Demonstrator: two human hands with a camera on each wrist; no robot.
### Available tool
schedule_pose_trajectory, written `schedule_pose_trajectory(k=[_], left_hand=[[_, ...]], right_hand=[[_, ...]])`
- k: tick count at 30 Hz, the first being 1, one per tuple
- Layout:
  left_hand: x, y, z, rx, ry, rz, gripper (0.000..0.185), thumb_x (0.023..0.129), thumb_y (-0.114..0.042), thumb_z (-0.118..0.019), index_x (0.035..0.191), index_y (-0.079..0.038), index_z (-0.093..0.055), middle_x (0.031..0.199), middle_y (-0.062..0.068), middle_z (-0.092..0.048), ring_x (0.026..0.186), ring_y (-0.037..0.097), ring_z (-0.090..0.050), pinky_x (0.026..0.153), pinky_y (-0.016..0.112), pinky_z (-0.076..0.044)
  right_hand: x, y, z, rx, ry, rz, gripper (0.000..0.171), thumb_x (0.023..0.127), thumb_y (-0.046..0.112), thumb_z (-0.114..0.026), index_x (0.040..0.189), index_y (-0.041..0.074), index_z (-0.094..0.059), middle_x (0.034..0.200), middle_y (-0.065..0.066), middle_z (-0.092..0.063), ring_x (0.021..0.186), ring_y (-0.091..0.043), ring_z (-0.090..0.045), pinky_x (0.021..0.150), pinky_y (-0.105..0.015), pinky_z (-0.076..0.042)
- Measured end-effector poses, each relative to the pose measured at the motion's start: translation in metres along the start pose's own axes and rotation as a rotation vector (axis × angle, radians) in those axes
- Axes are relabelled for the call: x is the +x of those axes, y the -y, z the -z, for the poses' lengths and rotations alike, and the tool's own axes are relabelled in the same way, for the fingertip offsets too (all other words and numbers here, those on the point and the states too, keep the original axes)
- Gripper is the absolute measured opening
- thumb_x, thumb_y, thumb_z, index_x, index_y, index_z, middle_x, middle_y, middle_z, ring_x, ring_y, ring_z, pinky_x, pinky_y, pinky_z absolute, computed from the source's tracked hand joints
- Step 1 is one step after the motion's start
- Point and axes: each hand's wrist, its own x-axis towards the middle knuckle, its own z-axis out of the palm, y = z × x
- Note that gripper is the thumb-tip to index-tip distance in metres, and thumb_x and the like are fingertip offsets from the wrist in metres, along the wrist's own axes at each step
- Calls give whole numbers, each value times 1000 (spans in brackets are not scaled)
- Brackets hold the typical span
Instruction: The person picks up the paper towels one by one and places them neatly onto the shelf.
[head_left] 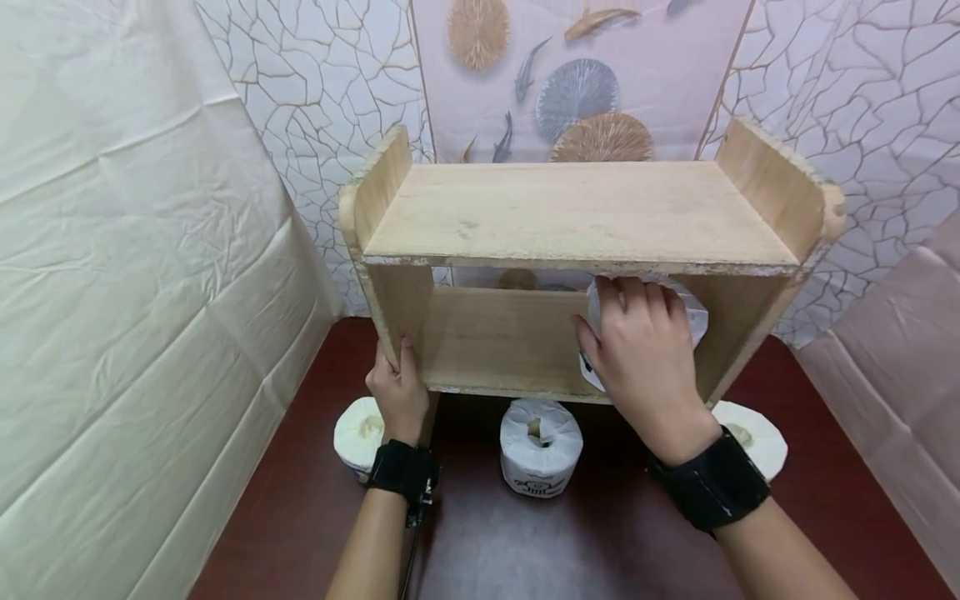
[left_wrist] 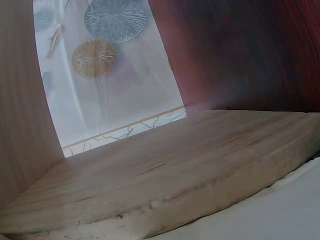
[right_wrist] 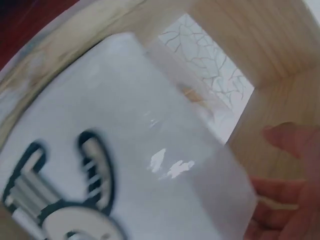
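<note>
A small wooden shelf unit (head_left: 562, 208) stands at the centre of the head view. My left hand (head_left: 399, 396) grips the front edge of its left side panel (left_wrist: 200, 160), thumb on the inner face. My right hand (head_left: 647, 358) holds a wrapped toilet paper roll (head_left: 695, 315) inside the lower compartment, towards its right wall. Its fingers lie over the top of the roll and the thumb is at the left. In the right wrist view, the roll's white wrapper (right_wrist: 130, 100) shows a dark printed pattern, with fingertips right at its edge.
Another wrapped toilet paper roll (head_left: 542, 450) stands on the dark red table (head_left: 300, 533), below the shelf's front. More rolls stand at the left (head_left: 358, 437) and right (head_left: 757, 437), partly behind my arms. Patterned cloth (head_left: 315, 100) hangs behind; pale cloth (head_left: 150, 250) borders the left side.
</note>
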Motion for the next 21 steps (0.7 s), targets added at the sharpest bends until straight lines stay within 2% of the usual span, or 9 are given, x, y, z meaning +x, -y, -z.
schedule_pose_trajectory(k=[7, 15, 19, 21], left_hand=[[-1, 0, 1, -2, 3, 12, 22, 107, -10, -63, 125, 0, -71, 88, 23, -76, 63, 25, -64, 55, 27, -40], [-1, 1, 1, -4, -1, -3, 24, 105, -7, -64, 127, -1, -70, 84, 23, -75, 57, 24, -57, 53, 28, -36], [0, 1, 1, -6, 7, 3, 25, 107, -10, -62, 129, -2, -70, 96, 23, -77, 67, 25, -67, 56, 28, -43], [0, 1, 1, -4, 5, -1, 24, 107, -11, -62, 128, -1, -70, 95, 23, -77, 67, 26, -67, 56, 29, -44]], right_hand=[[7, 12, -6, -134, 27, -109, 50, 92, 31, -83, 104, -14, -64, 90, -29, -63, 82, -48, -63, 76, -57, -51], [13, 16, -9, -180, 3, -158, 47, 93, 30, -82, 92, -13, -63, 82, -30, -61, 71, -47, -63, 71, -56, -52], [16, 18, -11, -201, 7, -190, 49, 93, 30, -82, 90, -14, -62, 80, -30, -60, 65, -46, -61, 69, -56, -51], [16, 18, -12, -200, 13, -208, 49, 93, 31, -82, 90, -14, -62, 80, -30, -59, 65, -47, -61, 69, -57, -50]])
